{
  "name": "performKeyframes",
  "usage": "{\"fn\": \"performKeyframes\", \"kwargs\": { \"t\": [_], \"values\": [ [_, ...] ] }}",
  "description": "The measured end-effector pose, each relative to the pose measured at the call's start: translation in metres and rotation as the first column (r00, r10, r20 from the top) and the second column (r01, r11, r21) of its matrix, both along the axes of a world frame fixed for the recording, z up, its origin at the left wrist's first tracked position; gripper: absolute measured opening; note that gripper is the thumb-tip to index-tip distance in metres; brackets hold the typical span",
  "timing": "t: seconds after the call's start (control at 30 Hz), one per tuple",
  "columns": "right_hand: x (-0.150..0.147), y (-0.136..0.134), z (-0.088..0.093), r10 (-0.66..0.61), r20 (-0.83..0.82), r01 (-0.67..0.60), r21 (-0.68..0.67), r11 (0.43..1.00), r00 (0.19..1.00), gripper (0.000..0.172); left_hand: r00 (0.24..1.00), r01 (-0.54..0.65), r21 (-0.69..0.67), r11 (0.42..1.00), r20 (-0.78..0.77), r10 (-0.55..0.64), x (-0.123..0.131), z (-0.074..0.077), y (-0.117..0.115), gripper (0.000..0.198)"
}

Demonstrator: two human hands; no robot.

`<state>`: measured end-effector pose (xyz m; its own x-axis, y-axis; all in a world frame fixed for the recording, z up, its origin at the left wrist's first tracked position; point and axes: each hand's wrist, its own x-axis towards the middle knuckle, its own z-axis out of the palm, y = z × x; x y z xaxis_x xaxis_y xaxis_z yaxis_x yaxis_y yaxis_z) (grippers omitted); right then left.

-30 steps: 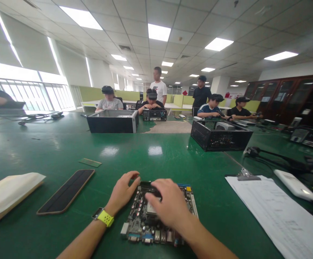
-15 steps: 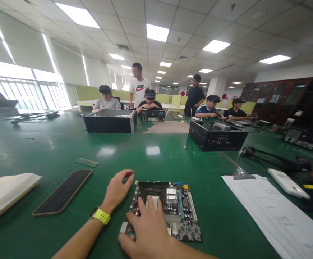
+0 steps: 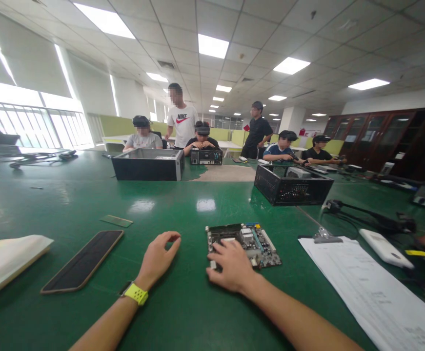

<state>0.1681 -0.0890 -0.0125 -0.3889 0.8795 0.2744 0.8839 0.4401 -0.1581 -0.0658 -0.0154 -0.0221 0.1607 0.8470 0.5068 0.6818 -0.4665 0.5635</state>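
My right hand [image 3: 230, 267] is over the left near part of a motherboard [image 3: 265, 258], fingers spread across the chips and thumb at the near left corner, gripping it. The motherboard appears to lie flat on the green tabletop [image 3: 183, 209]. White and blue slots show on its right half; the hand hides part of its left half. My left hand [image 3: 160, 258], with a yellow-green watch strap on its wrist, rests on the table left of the board. Its fingers are loosely curved, with a gap between thumb and fingertips and nothing in it.
A phone [image 3: 84, 261], a thin green strip [image 3: 116, 221] and a paper-covered stack [image 3: 7, 261] lie at left. A clipboard [image 3: 366, 278] with papers and a white device [image 3: 386, 248] are at right. Open computer cases [image 3: 148, 165] [image 3: 293, 185] stand farther off, with several people behind.
The motherboard has slid away from me and to the right, with my right hand on it. My left hand has stayed almost in place. People in the background have shifted slightly.
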Motion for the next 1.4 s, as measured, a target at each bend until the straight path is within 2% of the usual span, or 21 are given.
{"fn": "performKeyframes", "kwargs": {
  "t": [0.1, 0.2, 0.27, 0.37, 0.5, 0.57, 0.67, 0.8, 0.9, 1.0, 1.1, 1.2, 1.33, 1.4],
  "values": [
    [0.050, 0.028, 0.004, -0.237, 0.040, 0.238, -0.040, 0.970, 0.971, 0.044, 1.000, 0.015, 0.000, 1.000, -0.002, -0.015, 0.001, 0.000, -0.001, 0.028],
    [0.093, 0.051, 0.002, -0.432, 0.044, 0.434, -0.104, 0.895, 0.901, 0.044, 1.000, 0.022, 0.002, 1.000, -0.006, -0.022, 0.001, -0.001, -0.001, 0.027],
    [0.113, 0.059, -0.001, -0.473, 0.027, 0.471, -0.158, 0.868, 0.881, 0.043, 1.000, 0.023, 0.001, 1.000, -0.007, -0.023, 0.002, -0.001, -0.001, 0.027],
    [0.127, 0.064, -0.004, -0.466, -0.003, 0.458, -0.184, 0.870, 0.885, 0.042, 1.000, 0.028, -0.004, 1.000, -0.006, -0.028, 0.003, 0.000, -0.001, 0.026],
    [0.112, 0.058, 0.001, -0.480, -0.037, 0.469, -0.158, 0.869, 0.876, 0.039, 0.999, 0.041, -0.017, 0.999, -0.019, -0.042, 0.004, 0.002, -0.002, 0.027],
    [0.091, 0.048, 0.006, -0.479, -0.032, 0.470, -0.148, 0.870, 0.877, 0.039, 0.998, 0.052, -0.020, 0.998, -0.026, -0.052, 0.005, 0.002, -0.003, 0.027],
    [0.044, 0.021, 0.013, -0.433, -0.009, 0.427, -0.144, 0.893, 0.902, 0.040, 0.997, 0.067, -0.009, 0.998, -0.026, -0.067, 0.006, 0.002, -0.003, 0.027],
    [-0.029, -0.032, 0.020, -0.244, -0.013, 0.240, -0.130, 0.962, 0.970, 0.052, 0.995, 0.093, -0.002, 0.996, -0.030, -0.093, 0.007, 0.001, -0.002, 0.028],
    [-0.062, -0.055, 0.032, -0.092, -0.054, 0.083, -0.156, 0.984, 0.994, 0.055, 0.986, 0.153, -0.004, 0.988, -0.071, -0.153, 0.005, -0.003, -0.002, 0.031],
    [-0.062, -0.042, 0.046, -0.102, -0.069, 0.092, -0.128, 0.987, 0.992, 0.048, 0.962, 0.227, -0.045, 0.973, -0.142, -0.231, 0.004, -0.007, -0.002, 0.031],
    [-0.039, -0.010, 0.049, -0.240, -0.042, 0.235, -0.097, 0.967, 0.970, 0.046, 0.955, 0.228, -0.085, 0.970, -0.176, -0.240, 0.003, -0.009, -0.002, 0.031],
    [-0.016, 0.017, 0.036, -0.324, -0.059, 0.316, -0.111, 0.942, 0.944, 0.049, 0.955, 0.213, -0.102, 0.972, -0.191, -0.229, 0.003, -0.007, -0.003, 0.030],
    [-0.005, 0.031, 0.009, -0.274, -0.167, 0.250, -0.152, 0.956, 0.947, 0.036, 0.956, 0.193, -0.116, 0.974, -0.200, -0.213, 0.005, -0.003, -0.005, 0.023],
    [-0.004, 0.033, 0.002, -0.265, -0.199, 0.234, -0.165, 0.958, 0.944, 0.030, 0.958, 0.186, -0.121, 0.975, -0.200, -0.207, 0.006, -0.001, -0.005, 0.018]
  ]
}}
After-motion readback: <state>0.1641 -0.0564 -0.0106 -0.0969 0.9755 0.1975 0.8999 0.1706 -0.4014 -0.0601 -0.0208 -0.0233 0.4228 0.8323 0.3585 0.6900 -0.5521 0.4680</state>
